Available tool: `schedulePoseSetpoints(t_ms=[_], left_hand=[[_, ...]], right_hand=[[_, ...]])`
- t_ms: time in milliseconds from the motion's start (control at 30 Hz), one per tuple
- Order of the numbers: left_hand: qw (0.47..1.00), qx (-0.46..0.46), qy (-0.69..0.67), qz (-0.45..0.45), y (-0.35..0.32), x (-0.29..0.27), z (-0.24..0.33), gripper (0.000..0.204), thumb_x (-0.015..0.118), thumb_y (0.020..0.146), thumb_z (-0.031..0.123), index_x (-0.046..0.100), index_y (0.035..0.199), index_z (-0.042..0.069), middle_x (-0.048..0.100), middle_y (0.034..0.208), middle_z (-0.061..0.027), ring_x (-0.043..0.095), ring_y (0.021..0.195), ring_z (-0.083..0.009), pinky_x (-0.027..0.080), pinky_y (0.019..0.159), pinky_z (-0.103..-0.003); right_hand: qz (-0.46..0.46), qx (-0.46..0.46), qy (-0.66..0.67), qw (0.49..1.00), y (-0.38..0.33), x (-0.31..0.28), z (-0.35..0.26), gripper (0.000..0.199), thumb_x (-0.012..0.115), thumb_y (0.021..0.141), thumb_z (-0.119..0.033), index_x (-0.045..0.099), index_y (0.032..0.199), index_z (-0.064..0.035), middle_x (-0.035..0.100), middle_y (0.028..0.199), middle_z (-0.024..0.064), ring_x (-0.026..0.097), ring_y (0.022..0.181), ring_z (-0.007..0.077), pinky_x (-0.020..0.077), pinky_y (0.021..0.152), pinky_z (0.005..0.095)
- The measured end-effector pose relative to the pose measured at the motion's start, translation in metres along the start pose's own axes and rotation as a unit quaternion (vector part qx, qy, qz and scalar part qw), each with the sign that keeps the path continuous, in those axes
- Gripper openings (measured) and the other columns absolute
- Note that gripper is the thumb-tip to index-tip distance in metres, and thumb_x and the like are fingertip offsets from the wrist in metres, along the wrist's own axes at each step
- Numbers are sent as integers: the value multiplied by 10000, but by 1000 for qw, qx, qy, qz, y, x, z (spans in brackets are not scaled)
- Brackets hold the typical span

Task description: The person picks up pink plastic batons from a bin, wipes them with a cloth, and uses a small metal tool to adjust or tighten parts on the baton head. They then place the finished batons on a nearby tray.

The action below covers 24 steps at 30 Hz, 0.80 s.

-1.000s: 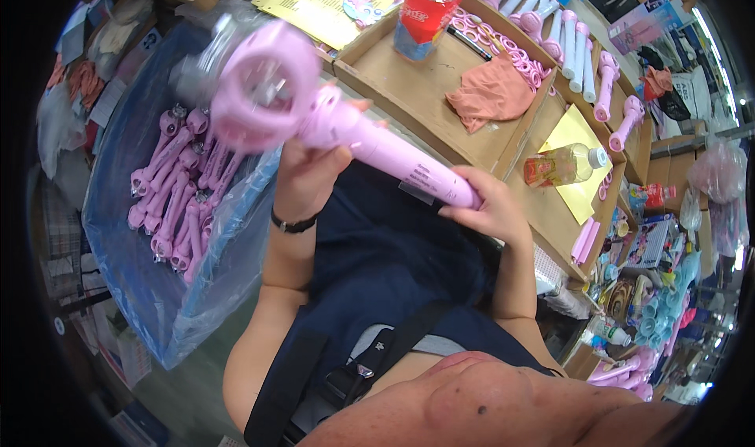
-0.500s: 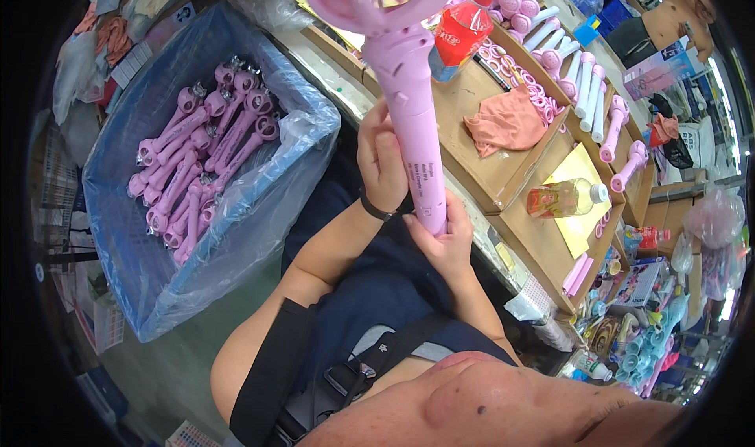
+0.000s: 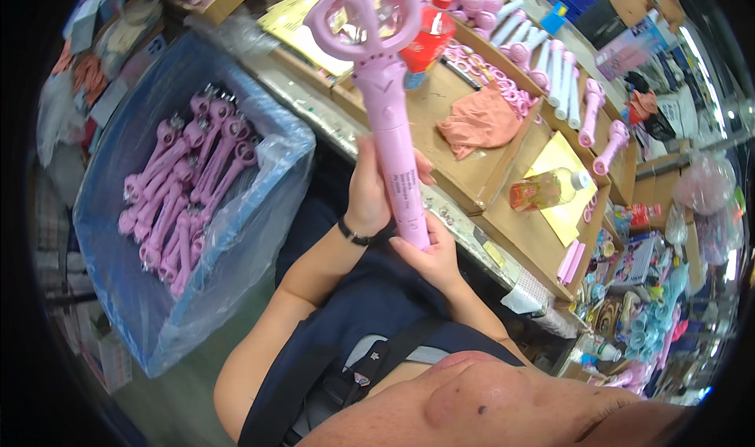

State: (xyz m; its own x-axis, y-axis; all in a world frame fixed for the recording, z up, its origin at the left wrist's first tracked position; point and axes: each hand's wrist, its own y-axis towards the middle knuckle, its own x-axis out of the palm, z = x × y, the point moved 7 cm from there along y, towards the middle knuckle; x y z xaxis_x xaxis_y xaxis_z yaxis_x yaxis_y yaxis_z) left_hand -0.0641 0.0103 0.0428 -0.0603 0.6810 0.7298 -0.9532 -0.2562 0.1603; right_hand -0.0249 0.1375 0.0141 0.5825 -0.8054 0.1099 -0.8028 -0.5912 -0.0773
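A pink toy wand (image 3: 387, 124) is held upright in front of me, tilted a little to the left. Its round head has open pink loops with clear, faceted pieces inside, and small dark print runs along the lower handle. My left hand (image 3: 368, 187), with a dark band on its wrist, wraps round the middle of the handle; fingertips show on the far side. Lower down, my right hand (image 3: 434, 256) grips the butt end between thumb and fingers. The very top of the wand is partly cut off by the picture's upper edge.
At left stands a blue crate (image 3: 102, 234) lined with clear plastic, holding several similar pink wands (image 3: 185, 187). On the bench, cardboard trays (image 3: 464, 191) carry an orange cloth (image 3: 481, 122), pink rings, a red-labelled bottle (image 3: 431, 42) and a yellowish drink bottle (image 3: 546, 189).
The wand has come lower in view, so more of its head shows. My left fingers now show round the handle's far side. The whole view has shifted slightly.
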Motion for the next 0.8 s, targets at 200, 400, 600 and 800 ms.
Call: schedulePoseSetpoints(t_ms=[200,400,600,800], left_hand=[[965,84,243,52,-11,19,3,415,559,837,-60,328,1179,-15,536,888,-78,595,721,-127,518,655,-251],[898,116,384,-181,12,65,19,755,377,934,568,334,1338,-68,499,1257,-191,524,1121,-258,372,982,-382],[895,99,-333,-278,-27,178,107,821,296,873,694,89,1479,180,359,1383,-253,470,1171,-416,276,1008,-588],[859,120,-468,-170,-54,191,108,664,503,898,410,176,1456,261,453,1302,-49,557,1017,-331,254,969,-637]], right_hand=[[68,-68,-100,990,-4,-8,8,538,743,780,-140,488,1233,0,594,1066,91,558,971,135,456,852,289],[36,30,13,999,-52,-65,-3,524,760,750,-119,515,1205,-34,637,982,60,608,898,136,477,829,297],[320,-135,-31,937,-103,-205,-104,669,777,703,-353,469,1155,31,613,772,87,621,635,182,510,550,291],[373,-94,-70,920,-57,-348,-166,344,591,906,-282,501,1048,17,590,833,77,614,691,149,513,516,281]])
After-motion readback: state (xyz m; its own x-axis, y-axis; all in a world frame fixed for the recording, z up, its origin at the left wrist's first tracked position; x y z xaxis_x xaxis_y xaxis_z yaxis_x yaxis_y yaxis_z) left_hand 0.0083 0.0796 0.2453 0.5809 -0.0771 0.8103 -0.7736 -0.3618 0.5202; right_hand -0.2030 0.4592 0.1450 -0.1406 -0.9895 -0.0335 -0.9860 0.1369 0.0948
